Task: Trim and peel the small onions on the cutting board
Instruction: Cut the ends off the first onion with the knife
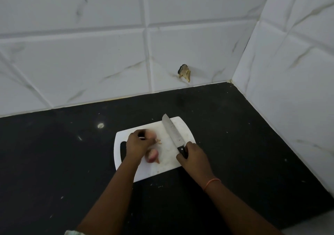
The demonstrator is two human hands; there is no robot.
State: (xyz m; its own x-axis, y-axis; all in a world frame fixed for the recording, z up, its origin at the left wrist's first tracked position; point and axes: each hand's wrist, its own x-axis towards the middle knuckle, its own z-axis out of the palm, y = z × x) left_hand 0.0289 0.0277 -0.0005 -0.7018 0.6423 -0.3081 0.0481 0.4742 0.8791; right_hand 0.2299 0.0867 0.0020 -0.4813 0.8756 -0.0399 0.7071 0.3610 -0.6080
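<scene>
My two forearms are bare from elbow to hand, no sleeves on either. A thin orange thread bracelet circles my right wrist, just behind my right hand. My left hand wears no ring or band

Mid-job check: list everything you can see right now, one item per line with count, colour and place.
Small pinkish onions: two visible; one lies on the board near its front, one under the left hand.
White plastic cutting board: one, on the counter.
Steel knife with dark handle: one, blade over the board's right side.
Black stone counter: one, speckled.
White marbled wall tiles: behind and to the right.
Brownish chipped hole: one, in the back tiles.
Left hand: holds an onion.
Right hand: grips the knife handle; orange wristband.
</scene>
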